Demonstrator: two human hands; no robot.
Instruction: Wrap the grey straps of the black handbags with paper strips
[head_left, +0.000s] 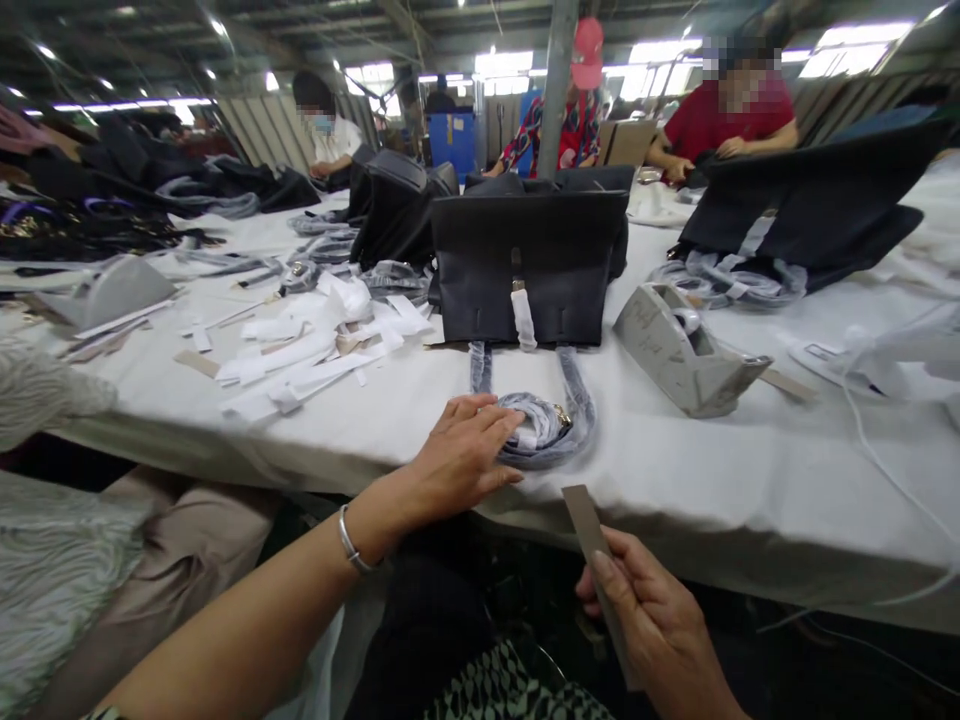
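My left hand [461, 455] lies with fingers stretched out on a coiled strap wrapped in clear plastic [544, 425] at the near edge of the white table [750, 470]. The strap runs up to a black leather handbag [529, 265] standing upright just behind it, with a paper-wrapped clasp on its front. My right hand [652, 620] is below the table edge, fingers closed around a narrow grey-brown card strip [585, 520] that points up toward the strap.
A grey tape dispenser [686, 350] sits right of the bag. White paper scraps [315, 340] lie to the left. More black bags [817, 195] stand further back. Other people work at the far side. A white cable [885, 460] trails at the right.
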